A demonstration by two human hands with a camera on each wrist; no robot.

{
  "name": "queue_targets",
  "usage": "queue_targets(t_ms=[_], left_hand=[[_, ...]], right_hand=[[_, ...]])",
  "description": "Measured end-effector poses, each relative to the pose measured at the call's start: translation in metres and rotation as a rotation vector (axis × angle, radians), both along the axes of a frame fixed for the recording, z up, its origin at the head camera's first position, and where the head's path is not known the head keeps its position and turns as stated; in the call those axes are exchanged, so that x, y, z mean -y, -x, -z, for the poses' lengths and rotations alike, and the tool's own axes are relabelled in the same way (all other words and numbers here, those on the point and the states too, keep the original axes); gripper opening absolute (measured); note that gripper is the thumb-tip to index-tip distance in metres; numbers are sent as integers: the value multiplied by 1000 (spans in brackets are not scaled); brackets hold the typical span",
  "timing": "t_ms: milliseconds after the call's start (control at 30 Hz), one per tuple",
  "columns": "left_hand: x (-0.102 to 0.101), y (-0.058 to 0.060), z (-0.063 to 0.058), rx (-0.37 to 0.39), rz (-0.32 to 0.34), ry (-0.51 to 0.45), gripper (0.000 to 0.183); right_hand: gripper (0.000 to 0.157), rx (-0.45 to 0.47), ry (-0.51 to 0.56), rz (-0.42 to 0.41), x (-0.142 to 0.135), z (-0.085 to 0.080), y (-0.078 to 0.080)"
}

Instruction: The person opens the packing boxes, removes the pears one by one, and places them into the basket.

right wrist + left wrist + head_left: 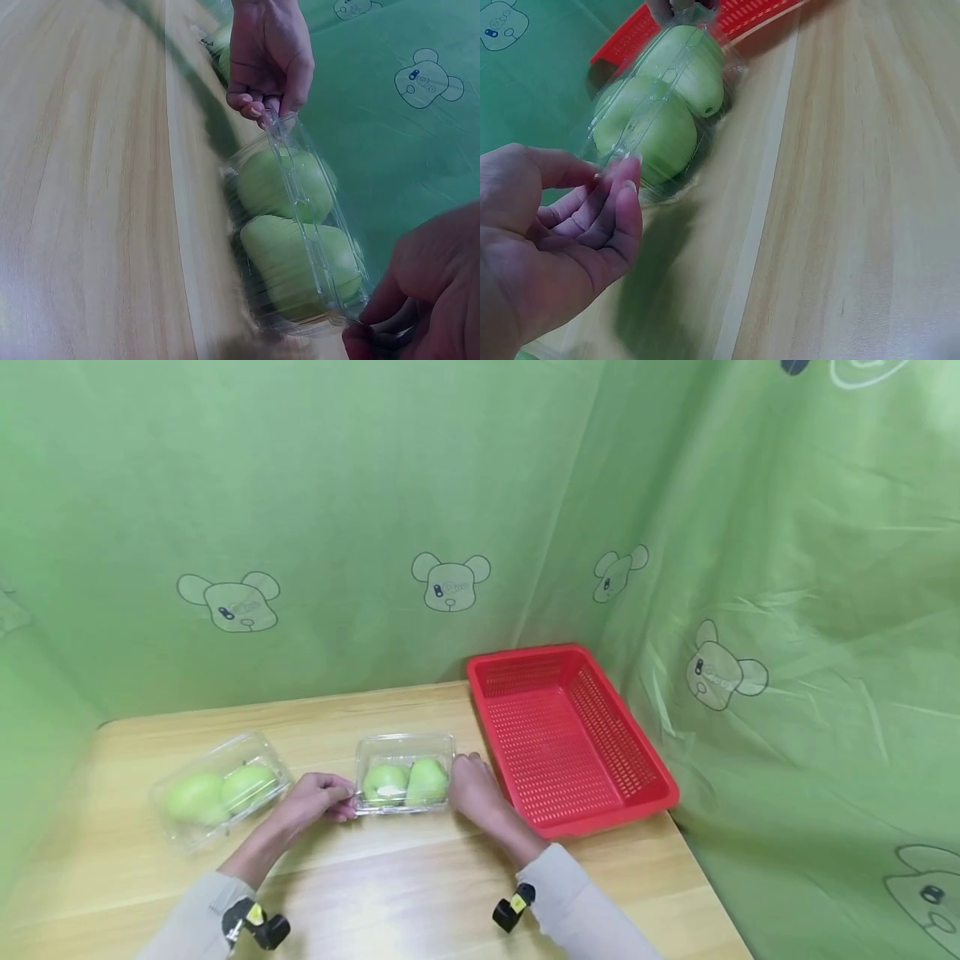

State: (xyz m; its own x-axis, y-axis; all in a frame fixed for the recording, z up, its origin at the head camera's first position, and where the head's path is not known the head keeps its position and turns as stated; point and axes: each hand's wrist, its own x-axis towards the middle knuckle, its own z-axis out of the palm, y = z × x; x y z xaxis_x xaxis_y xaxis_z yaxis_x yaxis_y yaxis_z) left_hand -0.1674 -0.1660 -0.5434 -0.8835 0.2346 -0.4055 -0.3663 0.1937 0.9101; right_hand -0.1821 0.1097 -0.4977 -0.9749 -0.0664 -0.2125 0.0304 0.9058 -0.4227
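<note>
Clamshell (405, 747) — clear, glossy, rectangular plastic

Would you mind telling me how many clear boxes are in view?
2: one box, its ends pinched by the left hand and right hand; the other box, on the table, left of both hands.

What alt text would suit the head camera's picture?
A person's left hand and right hand hold opposite ends of a clear box of two green fruits at a wooden table; a second fruit box lies left, a red basket right.
</note>
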Motion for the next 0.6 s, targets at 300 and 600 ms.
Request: queue_targets(t_ms=[300,600], left_hand=[[3,-2,3,73,-29,-77,35],[-4,-8,8,123,-76,-146,26]], right_hand=[[16,-68,35,22,-2,6,6],[33,-14,326,180,-6,11,10]])
